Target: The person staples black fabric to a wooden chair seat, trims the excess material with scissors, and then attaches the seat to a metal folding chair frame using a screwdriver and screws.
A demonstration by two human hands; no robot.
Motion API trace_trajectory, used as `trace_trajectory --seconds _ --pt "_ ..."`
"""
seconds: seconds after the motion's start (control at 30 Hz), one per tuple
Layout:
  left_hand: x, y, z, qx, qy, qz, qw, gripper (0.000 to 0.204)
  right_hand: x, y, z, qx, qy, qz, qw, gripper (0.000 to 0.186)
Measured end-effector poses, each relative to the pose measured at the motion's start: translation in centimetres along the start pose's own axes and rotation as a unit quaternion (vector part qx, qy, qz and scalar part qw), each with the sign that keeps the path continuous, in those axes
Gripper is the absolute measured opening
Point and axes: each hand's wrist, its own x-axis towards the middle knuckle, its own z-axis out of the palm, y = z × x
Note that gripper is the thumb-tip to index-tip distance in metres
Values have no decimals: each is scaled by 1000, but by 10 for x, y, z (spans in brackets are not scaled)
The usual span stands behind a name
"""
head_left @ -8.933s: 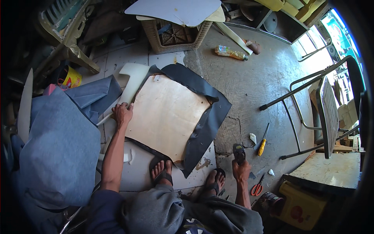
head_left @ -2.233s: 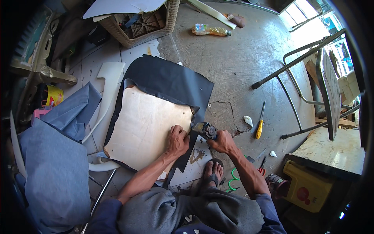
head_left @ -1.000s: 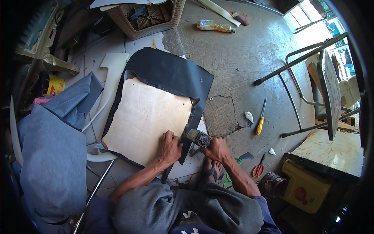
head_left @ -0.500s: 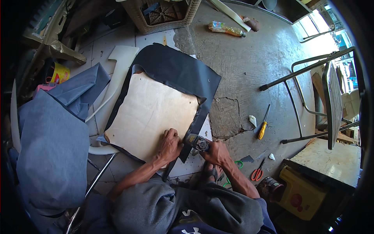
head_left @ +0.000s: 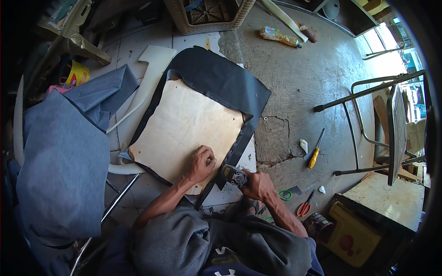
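Plastic btl (head_left: 279, 36) R of crate (head_left: 209, 29); metal chair (head_left: 397, 133) far R.

We were in a workshop, apparently an upholsterer's: a wooden panel (head_left: 184, 122) lay with black sheeting (head_left: 216, 66) folded over its edges, beside draped blue-grey material (head_left: 64, 175). We saw a handheld tool (head_left: 234, 175) at the panel's edge, and a yellow-handled screwdriver (head_left: 314, 158), orange-handled scissors (head_left: 304, 208) and white scraps (head_left: 304, 146) strewn across a cracked concrete floor (head_left: 294, 101). A metal-framed chair (head_left: 394, 133) stood to our right.
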Motion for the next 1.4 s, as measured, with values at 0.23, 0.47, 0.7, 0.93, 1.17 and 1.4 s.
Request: trace_trajectory --seconds 0.23,0.47,0.7,0.93,1.17,1.4 --pt "0 1 0 -41 -3 -23 999 10 -8 -18 13 -35 -16 -36 999 36" --pt "5 13 -11 -3 -71 -114 991 20 -21 12 11 25 51 81 995 39" --pt "-7 49 17 342 -154 82 923 77 -57 111 47 -19 289 293 911 65" --pt "17 66 -17 274 -267 249 890 45 -92 149 50 -167 264 428 848 62" --pt "1 49 -75 204 -430 336 813 24 30 75 3 266 206 208 918 61" --pt "1 47 -40 158 -255 237 924 32 72 69 22 204 84 167 961 41"
